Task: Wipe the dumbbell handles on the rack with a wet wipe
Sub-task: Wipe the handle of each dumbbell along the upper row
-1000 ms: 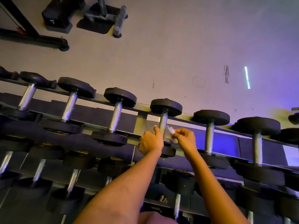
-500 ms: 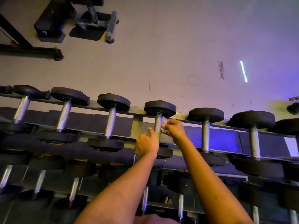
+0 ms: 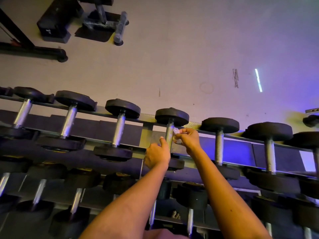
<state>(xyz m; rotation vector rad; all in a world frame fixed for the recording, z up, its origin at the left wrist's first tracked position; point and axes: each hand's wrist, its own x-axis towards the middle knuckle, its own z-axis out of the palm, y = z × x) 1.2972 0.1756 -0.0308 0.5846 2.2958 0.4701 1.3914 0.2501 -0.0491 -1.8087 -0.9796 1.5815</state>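
Holding rows of dumbbells, a long dark metal rack [image 3: 147,133] fills the lower half of the view. Both its ends are cut off by the left and right edges. The top row is easy to see: black round-ended dumbbells [image 3: 122,107] with shiny silver bars lie side by side across the rack's rails. The lower rows are dark, partly hidden under the two arms, and hard to make out.

Past the rack's far edge lies the pale grey floor [image 3: 172,57]. A black gym machine frame [image 3: 25,47] is cut off at the top left corner. Toes of a bare foot [image 3: 176,216] show through a gap low in the rack.

Near the middle of the top row sits the black dumbbell [image 3: 171,116] that both hands are on. The left hand [image 3: 157,155] grips the low part of its silver handle [image 3: 169,135], thumb pointing up beside the bar. Its fingers are hidden behind.

The right hand [image 3: 188,138] pinches a small white wet wipe [image 3: 176,131] and presses it on the top part of that handle, just under the far round end. Most of the wipe is hidden in the fingers.
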